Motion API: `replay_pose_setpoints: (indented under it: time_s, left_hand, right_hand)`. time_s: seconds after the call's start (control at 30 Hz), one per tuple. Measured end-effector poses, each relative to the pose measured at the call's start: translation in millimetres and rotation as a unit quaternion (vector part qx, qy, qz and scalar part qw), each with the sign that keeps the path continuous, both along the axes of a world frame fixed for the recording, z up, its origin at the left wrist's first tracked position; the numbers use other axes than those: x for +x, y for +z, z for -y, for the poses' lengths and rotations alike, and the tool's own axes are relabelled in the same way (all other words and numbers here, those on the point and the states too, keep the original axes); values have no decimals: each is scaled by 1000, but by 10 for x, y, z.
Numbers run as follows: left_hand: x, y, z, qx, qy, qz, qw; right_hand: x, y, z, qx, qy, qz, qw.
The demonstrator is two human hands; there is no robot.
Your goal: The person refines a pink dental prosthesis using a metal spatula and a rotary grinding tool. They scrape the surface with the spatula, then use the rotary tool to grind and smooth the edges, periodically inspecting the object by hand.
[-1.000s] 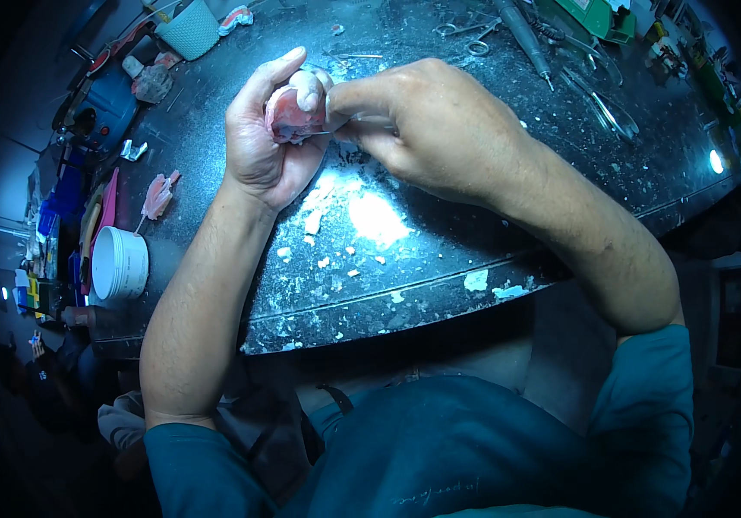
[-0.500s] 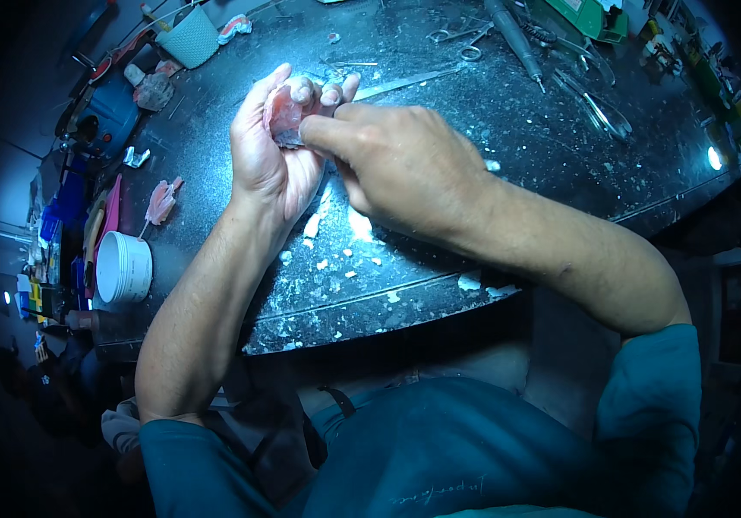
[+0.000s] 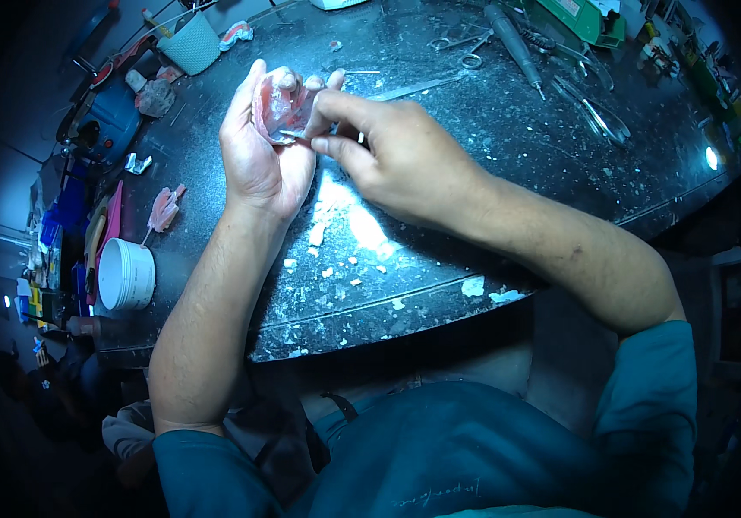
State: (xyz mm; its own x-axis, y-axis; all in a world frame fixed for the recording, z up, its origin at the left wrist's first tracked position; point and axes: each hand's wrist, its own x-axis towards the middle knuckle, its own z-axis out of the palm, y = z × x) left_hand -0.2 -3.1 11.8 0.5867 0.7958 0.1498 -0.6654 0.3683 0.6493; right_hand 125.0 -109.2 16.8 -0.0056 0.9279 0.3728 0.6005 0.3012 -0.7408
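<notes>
My left hand (image 3: pixel 260 164) is palm up, its fingers curled round a pink, cupped piece that looks like a denture base (image 3: pixel 279 110). White residue shows on the piece. My right hand (image 3: pixel 409 160) pinches a thin metal tool (image 3: pixel 291 134), whose pale tip meets the near edge of the denture base. Most of the tool is hidden by the fingers, so its exact kind is unclear. White flakes (image 3: pixel 317 233) lie on the dark bench just below both hands.
A white tub (image 3: pixel 126 274) stands at left, near a pink scrap (image 3: pixel 165 209). Farther back are a perforated basket (image 3: pixel 191 45) and a blue machine (image 3: pixel 107 112). Scissors (image 3: pixel 471 60), a handpiece (image 3: pixel 515 47), pliers (image 3: pixel 593 112) and a green box (image 3: pixel 590 22) lie back right.
My left hand and the denture base have shifted slightly left and tilted, showing more of the inside. My right hand has drawn back a little, and the tool tip has come into sight.
</notes>
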Motion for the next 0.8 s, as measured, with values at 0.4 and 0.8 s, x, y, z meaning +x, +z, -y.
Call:
replay_pose_setpoints:
  time_s: [0.4, 0.8]
  left_hand:
    - [-134, -17, -87, 78, -71, -85, 991]
    - [8, -52, 104, -7, -71, -24, 997]
  right_hand:
    - [238, -77, -56, 192, -12, 223, 956]
    - [150, -35, 53, 152, -11, 242, 958]
